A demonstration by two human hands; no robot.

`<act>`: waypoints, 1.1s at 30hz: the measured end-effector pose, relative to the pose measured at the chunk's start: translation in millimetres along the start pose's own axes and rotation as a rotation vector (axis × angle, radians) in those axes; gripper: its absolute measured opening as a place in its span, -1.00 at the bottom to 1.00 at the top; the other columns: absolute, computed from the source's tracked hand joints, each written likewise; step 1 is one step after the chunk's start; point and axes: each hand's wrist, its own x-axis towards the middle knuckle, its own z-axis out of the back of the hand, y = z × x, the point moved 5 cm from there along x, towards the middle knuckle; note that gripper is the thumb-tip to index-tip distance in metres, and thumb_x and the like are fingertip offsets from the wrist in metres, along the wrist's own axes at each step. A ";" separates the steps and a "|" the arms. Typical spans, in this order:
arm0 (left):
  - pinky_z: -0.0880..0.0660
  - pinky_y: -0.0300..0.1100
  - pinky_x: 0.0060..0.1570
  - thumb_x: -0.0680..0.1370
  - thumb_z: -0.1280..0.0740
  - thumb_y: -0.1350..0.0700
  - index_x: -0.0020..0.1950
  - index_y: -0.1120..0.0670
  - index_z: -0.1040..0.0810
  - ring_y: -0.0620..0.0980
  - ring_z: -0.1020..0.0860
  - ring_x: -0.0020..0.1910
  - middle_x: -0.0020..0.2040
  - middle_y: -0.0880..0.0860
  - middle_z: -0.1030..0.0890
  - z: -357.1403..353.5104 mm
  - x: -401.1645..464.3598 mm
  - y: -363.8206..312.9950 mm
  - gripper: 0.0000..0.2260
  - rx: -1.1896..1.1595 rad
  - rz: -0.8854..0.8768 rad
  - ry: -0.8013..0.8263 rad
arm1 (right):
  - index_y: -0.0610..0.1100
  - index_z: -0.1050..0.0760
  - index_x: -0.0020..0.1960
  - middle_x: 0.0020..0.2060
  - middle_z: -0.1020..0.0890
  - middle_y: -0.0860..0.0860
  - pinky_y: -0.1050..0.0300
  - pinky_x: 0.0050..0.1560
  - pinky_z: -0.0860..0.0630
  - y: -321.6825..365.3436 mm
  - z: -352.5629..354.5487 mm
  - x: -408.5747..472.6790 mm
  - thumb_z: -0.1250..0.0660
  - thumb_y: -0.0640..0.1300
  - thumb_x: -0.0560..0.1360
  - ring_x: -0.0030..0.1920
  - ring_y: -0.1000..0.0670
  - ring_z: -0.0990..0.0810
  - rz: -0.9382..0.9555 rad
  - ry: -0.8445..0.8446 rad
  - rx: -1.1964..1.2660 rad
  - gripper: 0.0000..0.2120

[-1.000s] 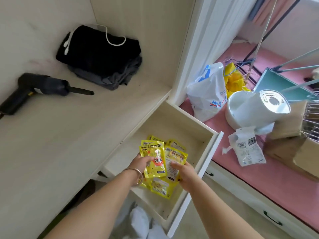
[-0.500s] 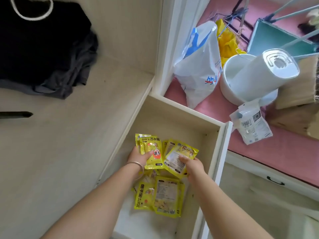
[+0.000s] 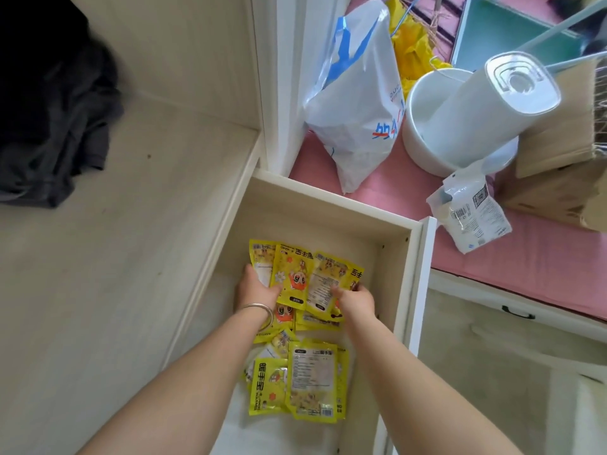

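Head view: both hands down in the open drawer, which is pulled out beside the shelf. L grip is closed on the left edge of a fan of yellow packets, thumb on the front, fingers behind and hidden. R grip pinches the right edge of the fan the same way, thumb on top. The fan spans grip to grip and is held just above the drawer floor. The packets' long axis runs away from the body, tops twd the drawer's back wall. Key relation: the loose pile lies flat on the drawer floor on the near side, behind both grips and between the forearms, long axis also front-to-back. The pile's top scraps sit right under the L wrist w/ bracelet, so the L grip is a bit nearer. Judged: to gather the rest, a hand must draw back twd the body, not reach fwd, and the other grip must carry the fan alone.
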 end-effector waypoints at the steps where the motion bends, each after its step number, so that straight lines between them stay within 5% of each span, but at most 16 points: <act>1: -0.47 -0.01 0.09 0.41 -0.45 0.05 0.30 0.14 -0.31 0.24 -0.52 0.17 0.22 0.22 -0.53 0.3 -1.5 0.1 -0.44 0.000 0.002 -0.001 | -0.21 -0.32 0.39 0.27 -0.52 -0.12 0.06 0.11 -0.44 1.3 1.0 -2.9 -0.37 -0.18 0.49 0.22 -0.17 -0.52 0.010 -0.019 -0.014 -0.49; 4: -0.46 0.00 0.21 0.41 -0.45 0.04 0.43 0.09 -0.27 0.21 -0.48 0.25 0.31 0.17 -0.49 0.0 -8.9 -2.2 -0.35 -0.045 0.009 0.012 | -0.14 -0.26 0.45 0.21 -0.54 -0.09 0.09 -0.02 -0.46 5.0 5.9 -13.5 -0.35 -0.19 0.49 0.10 -0.13 -0.56 0.049 -0.083 -0.078 -0.44; 8: -0.41 -0.02 0.23 0.41 -0.43 0.09 0.42 0.03 -0.30 0.17 -0.44 0.27 0.34 0.14 -0.40 10.0 -29.3 -6.1 -0.39 -0.077 -0.006 -0.079 | -0.14 -0.26 0.44 0.30 -0.44 -0.11 -0.09 0.20 -0.50 11.4 12.9 -29.3 -0.31 -0.22 0.47 0.21 -0.14 -0.51 0.144 -0.145 -0.224 -0.44; 14: -0.44 -0.17 0.02 0.44 -0.37 0.14 0.29 0.01 -0.41 0.00 -0.54 0.05 0.25 0.04 -0.50 34.1 -68.9 -5.2 -0.58 -0.223 -0.036 -0.147 | -0.06 -0.41 0.28 0.22 -0.51 -0.02 0.13 -0.16 -0.47 31.3 8.7 -69.9 -0.22 -0.22 0.49 0.01 -0.02 -0.55 0.301 0.046 -0.368 -0.63; 18: -0.34 -0.49 -0.32 0.47 -0.34 0.16 0.27 0.00 -0.42 -0.17 -0.49 -0.21 0.10 -0.05 -0.60 59.1 -110.3 -7.7 -0.62 -0.407 -0.056 -0.232 | -0.04 -0.53 0.17 0.10 -0.62 0.01 0.20 -0.32 -0.43 46.4 0.1 -110.6 -0.22 -0.17 0.50 -0.27 0.09 -0.54 0.430 0.184 -0.475 -0.73; 20: -0.35 -0.50 -0.44 0.47 -0.33 0.17 0.25 0.00 -0.43 -0.21 -0.49 -0.27 -0.02 -0.08 -0.59 76.5 -139.4 -7.3 -0.64 -0.490 -0.085 -0.299 | -0.04 -0.55 0.13 0.01 -0.64 0.01 0.20 -0.30 -0.44 50.2 -4.1 -138.1 -0.22 -0.17 0.49 -0.32 0.12 -0.51 0.522 0.228 -0.541 -0.74; 24: -0.48 -0.19 -0.06 0.45 -0.32 0.21 0.23 0.03 -0.44 -0.01 -0.57 -0.10 -0.04 -0.03 -0.61 115.8 -202.0 13.9 -0.64 -0.586 -0.136 -0.454 | -0.04 -0.55 0.12 -0.03 -0.64 0.00 0.11 -0.11 -0.52 49.9 -22.6 -204.7 -0.23 -0.15 0.46 -0.17 -0.02 -0.58 0.754 0.353 -0.656 -0.74; 33: -0.41 -0.25 -0.08 0.52 -0.30 0.11 0.25 -0.03 -0.39 -0.08 -0.53 -0.09 0.00 -0.09 -0.55 195.6 -321.6 145.8 -0.69 -0.696 -0.013 -0.813 | -0.05 -0.46 0.24 -0.09 -0.59 0.05 0.23 -0.16 -0.43 -22.8 -88.6 -367.1 -0.31 -0.16 0.49 -0.15 0.05 -0.56 1.127 0.886 -0.759 -0.68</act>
